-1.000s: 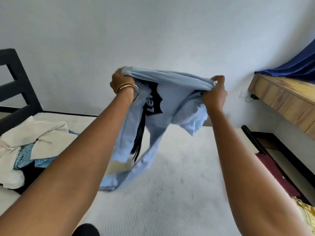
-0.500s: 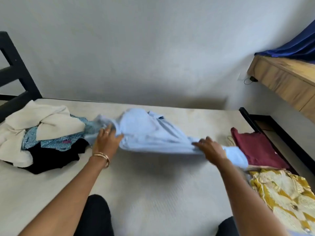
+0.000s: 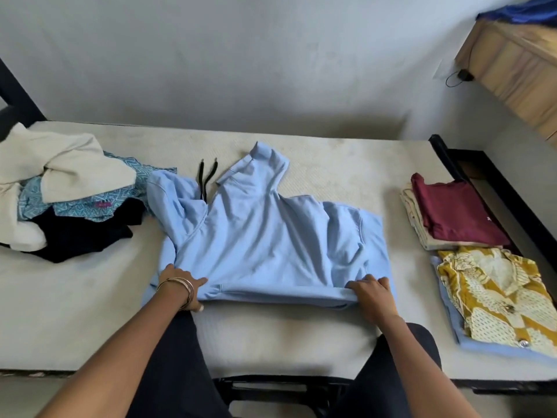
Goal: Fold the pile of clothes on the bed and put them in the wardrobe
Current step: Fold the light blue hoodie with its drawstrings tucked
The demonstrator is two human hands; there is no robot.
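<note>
A light blue hoodie lies spread across the middle of the bed, its back facing up, its hood toward the left and two black drawstring ends trailing onto the mattress beside the hood. One sleeve is folded up toward the far edge of the bed. The garment's near edge runs parallel to the bed's near edge.

The left hand holds the near left corner of the hoodie, fingers curled round the fabric, with thin bangles on the wrist. The right hand grips the rolled near right edge of the hoodie, fingers hooked over the fold.

Toward the left end of the bed sits the unfolded pile of clothes: a cream garment on top, a teal patterned piece beneath it, and black fabric lowest, its edge just beside the hood.

At the right end of the bed lie folded items: a maroon top stacked on a beige piece near the far right corner, and a yellow patterned shirt resting on a blue garment near the near right corner.

A wooden shelf juts from the wall above the right end, with dark blue cloth on it.
</note>
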